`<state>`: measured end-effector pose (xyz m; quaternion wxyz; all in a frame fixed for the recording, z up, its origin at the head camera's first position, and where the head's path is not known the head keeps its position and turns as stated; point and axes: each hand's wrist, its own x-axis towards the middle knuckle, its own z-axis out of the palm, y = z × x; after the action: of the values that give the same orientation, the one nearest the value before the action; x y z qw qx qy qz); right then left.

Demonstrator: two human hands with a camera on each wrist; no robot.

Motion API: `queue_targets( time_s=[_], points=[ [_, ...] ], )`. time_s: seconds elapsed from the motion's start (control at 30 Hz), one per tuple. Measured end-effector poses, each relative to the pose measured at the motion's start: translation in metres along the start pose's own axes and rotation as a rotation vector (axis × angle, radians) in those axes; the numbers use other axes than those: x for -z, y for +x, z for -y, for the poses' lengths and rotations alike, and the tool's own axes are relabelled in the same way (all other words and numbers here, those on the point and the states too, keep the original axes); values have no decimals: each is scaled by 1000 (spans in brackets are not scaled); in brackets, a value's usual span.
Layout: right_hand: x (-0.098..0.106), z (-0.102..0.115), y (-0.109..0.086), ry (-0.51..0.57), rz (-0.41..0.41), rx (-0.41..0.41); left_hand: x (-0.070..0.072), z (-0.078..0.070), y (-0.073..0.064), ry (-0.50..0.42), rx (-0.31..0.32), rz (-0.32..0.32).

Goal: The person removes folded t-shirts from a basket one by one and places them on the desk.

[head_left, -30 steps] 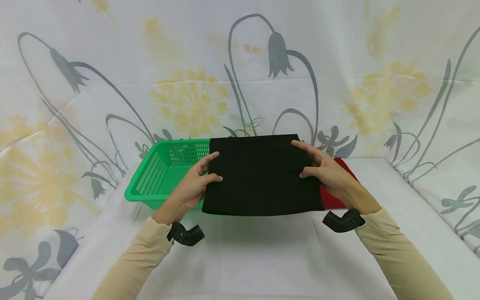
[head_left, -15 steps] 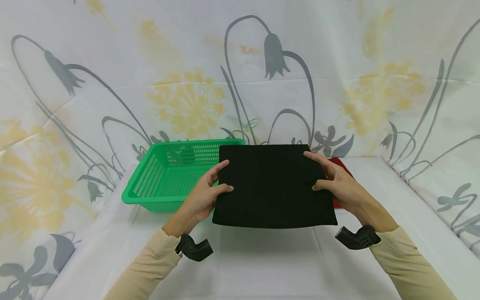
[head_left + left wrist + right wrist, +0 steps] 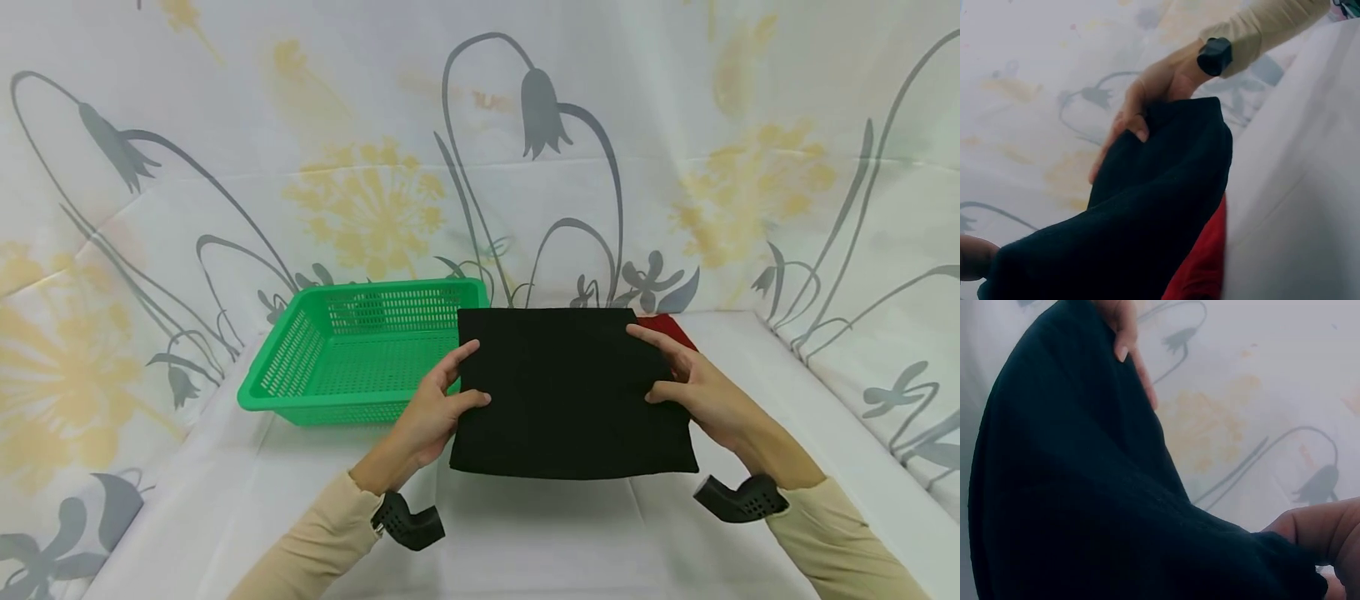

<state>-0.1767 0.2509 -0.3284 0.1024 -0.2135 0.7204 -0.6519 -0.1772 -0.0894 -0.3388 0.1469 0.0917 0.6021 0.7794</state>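
Note:
A folded black cloth is stretched flat between both hands above the table in the head view. My left hand pinches its left edge, thumb on the near face. At the opposite edge my right hand grips the cloth the same way, its thumb and forefinger spread apart. The fingers behind the fabric are hidden. In the left wrist view the black cloth sags between the hands. The right wrist view shows its folded layers. A red cloth lies behind, mostly covered by the black one.
A green plastic basket with slotted walls stands at the back left, close to my left hand. White fabric covers the table. A flower-printed curtain rises behind and at the sides.
Both hands have drawn the black cloth to the right and nearer to me, still stretched out. More of the green basket shows now, and less of the red cloth.

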Motion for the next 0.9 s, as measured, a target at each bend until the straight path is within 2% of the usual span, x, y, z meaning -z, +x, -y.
queue_targets(
  time_s=[0.4, 0.67, 0.9],
  points=[
    [9, -11, -26, -2, -29, -73, -17, 22, 2, -25, 22, 22],
    [8, -24, -38, -109, -73, -91, -27, 35, 1, -36, 32, 30],
    [20, -31, -50, -126, -71, -84, -37, 45, 2, -51, 36, 39]
  ],
)
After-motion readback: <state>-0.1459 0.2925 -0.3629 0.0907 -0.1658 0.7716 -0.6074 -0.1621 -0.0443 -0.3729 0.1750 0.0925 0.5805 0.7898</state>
